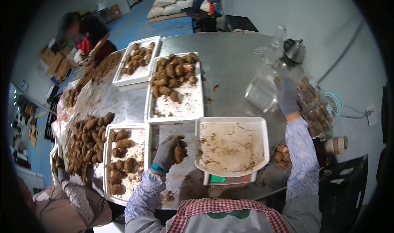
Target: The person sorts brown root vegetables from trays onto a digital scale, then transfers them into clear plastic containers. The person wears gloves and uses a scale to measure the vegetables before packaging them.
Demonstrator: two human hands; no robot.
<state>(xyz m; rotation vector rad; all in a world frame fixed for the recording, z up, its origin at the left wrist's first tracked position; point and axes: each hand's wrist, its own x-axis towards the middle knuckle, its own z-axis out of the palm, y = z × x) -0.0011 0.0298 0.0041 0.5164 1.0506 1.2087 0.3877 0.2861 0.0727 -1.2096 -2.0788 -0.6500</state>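
My left hand (168, 152), in a grey knit glove with a teal cuff, is closed around a brown taro-like tuber (178, 154). It is above the metal table, left of a kitchen scale's tray. That white scale tray (232, 146) holds only dirt and root bits, and a green display (218, 178) glows below its front rim. Stretched out to the right, my gloved right hand (287, 96) is at the stacked clear plastic boxes (261, 93); its fingertips are hard to make out. A box of tubers (281, 156) sits beside my right forearm.
White trays of tubers stand at the left (147, 159), middle (175, 117) and back (135, 80). A heap of soiled tubers (87, 137) lies farther left. One person (89, 39) works across the table, another (74, 199) at my left. Packed boxes (314, 109), a kettle (295, 51) and a fan (334, 103) line the right wall.
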